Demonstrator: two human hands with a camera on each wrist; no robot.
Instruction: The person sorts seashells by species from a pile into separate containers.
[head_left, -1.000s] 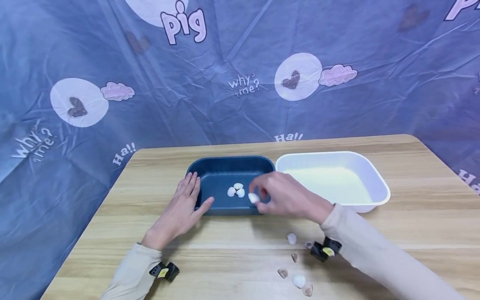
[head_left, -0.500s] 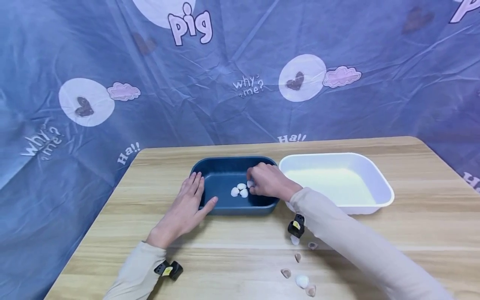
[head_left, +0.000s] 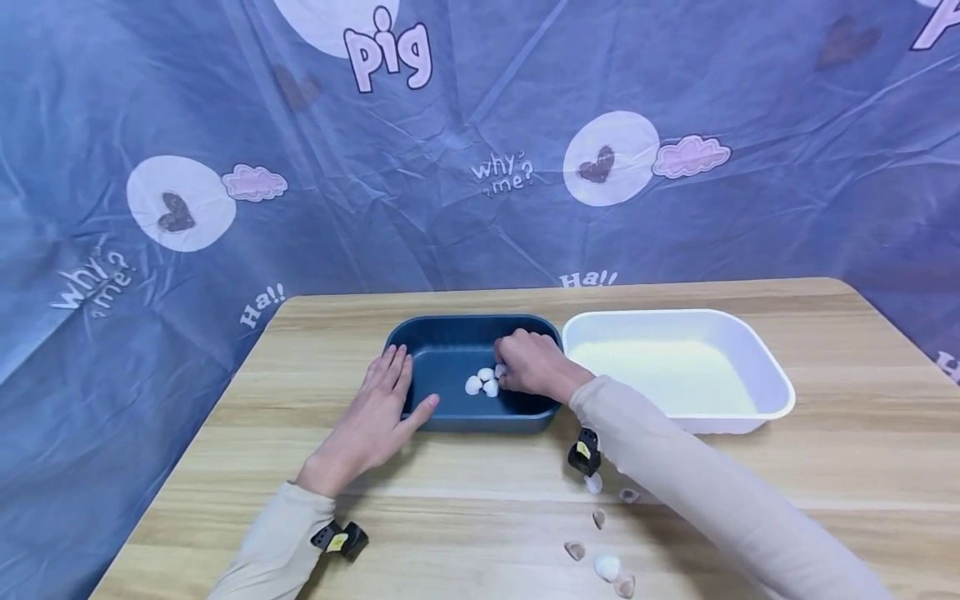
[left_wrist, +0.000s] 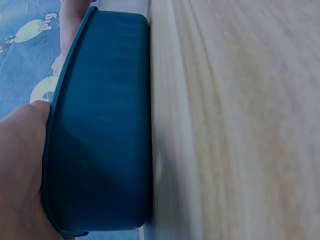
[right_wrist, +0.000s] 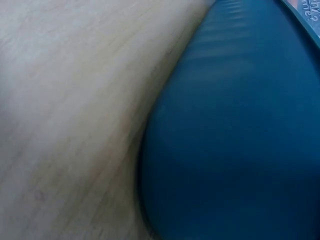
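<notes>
In the head view a dark blue tub (head_left: 480, 423) stands on the table. My left hand (head_left: 373, 412) rests over its left end, fingers straight across the rim and thumb spread along the near side. Inside the tub, three white seashells (head_left: 487, 375) lie close together on the floor. Right beside them my right hand (head_left: 534, 365) reaches in and pinches another white seashell (head_left: 500, 370), partly hidden by its fingers. Both wrist views are filled by the tub's outer wall (left_wrist: 105, 125); the right hand's fingers are out of sight in its own view.
A white tub (head_left: 712, 422) sits against the blue one on the right. Nearer on the wooden table (head_left: 465, 517) lie white seashells (head_left: 607, 567) and several small brownish shells (head_left: 574, 550), below the right forearm. A printed blue cloth (head_left: 420, 208) hangs behind the table.
My right hand has moved from the tub's near right side deeper inside, lowering its white seashell next to the other three. The left hand keeps its place on the rim.
</notes>
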